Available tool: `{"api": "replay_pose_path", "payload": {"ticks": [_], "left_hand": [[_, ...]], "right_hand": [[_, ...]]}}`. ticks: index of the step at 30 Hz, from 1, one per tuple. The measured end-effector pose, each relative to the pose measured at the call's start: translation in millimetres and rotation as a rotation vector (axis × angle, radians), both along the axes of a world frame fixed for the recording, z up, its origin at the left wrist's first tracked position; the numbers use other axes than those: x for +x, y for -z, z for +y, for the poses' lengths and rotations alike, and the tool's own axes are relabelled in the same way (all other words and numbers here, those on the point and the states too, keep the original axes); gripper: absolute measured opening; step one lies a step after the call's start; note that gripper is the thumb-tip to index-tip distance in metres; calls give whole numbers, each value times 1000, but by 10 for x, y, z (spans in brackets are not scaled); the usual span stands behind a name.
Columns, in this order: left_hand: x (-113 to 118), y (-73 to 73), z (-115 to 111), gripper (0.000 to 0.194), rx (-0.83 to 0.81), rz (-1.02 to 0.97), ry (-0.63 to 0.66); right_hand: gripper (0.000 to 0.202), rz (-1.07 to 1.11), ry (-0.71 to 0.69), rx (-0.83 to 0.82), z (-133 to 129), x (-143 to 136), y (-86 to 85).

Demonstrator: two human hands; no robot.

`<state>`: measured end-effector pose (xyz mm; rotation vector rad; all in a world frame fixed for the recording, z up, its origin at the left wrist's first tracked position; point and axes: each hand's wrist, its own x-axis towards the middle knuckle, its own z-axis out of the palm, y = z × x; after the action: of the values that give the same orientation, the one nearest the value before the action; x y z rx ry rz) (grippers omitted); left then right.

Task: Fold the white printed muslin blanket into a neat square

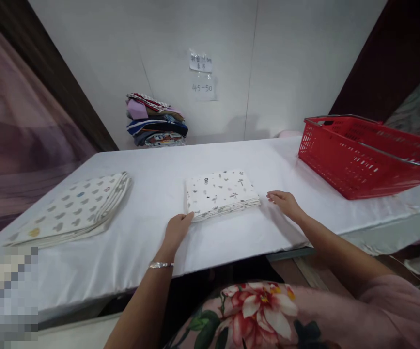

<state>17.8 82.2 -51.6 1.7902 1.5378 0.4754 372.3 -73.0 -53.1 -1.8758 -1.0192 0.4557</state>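
Note:
A folded white cloth with small dark plant prints (224,193) lies flat in the middle of the white-covered table (151,169). My left hand (178,230), with a silver bracelet on its wrist, pinches the near left corner of this cloth. Just off the cloth's right edge, my right hand (284,202) hovers above the table with nothing in it, its fingers somewhat apart. At the table's left lies another folded white cloth (75,208) with grey shapes and a few coloured ones.
A red plastic basket (358,160) stands at the right of the table. Against the back wall is a stack of folded fabrics (155,123). Paper signs (201,87) hang on the wall. A sheer curtain (21,121) drapes down on the left.

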Motion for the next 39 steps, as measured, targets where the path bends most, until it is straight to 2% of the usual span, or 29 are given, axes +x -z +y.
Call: {"api": "replay_pose_path", "payload": {"ticks": [2, 4, 13, 24, 31, 36, 39], "left_hand": [[-3, 5, 7, 43, -7, -7, 5], [-6, 19, 14, 43, -12, -16, 7], [-15, 91, 40, 43, -19, -47, 1], [-18, 103, 47, 43, -12, -32, 11], [-25, 109, 47, 43, -17, -44, 7], [-19, 66, 27, 43, -48, -47, -3], [-15, 56, 29, 43, -43, -36, -5]], "right_hand": [[22, 204, 4, -92, 46, -35, -51], [25, 316, -4, -185, 116, -82, -99], [31, 388, -88, -401, 392, -113, -191], [33, 395, -121, -421, 425, -77, -197], [42, 497, -113, -486, 389, -91, -246], [43, 410, -144, -491, 447, -115, -281], [45, 344, -178, -468, 395, -89, -287]]}}
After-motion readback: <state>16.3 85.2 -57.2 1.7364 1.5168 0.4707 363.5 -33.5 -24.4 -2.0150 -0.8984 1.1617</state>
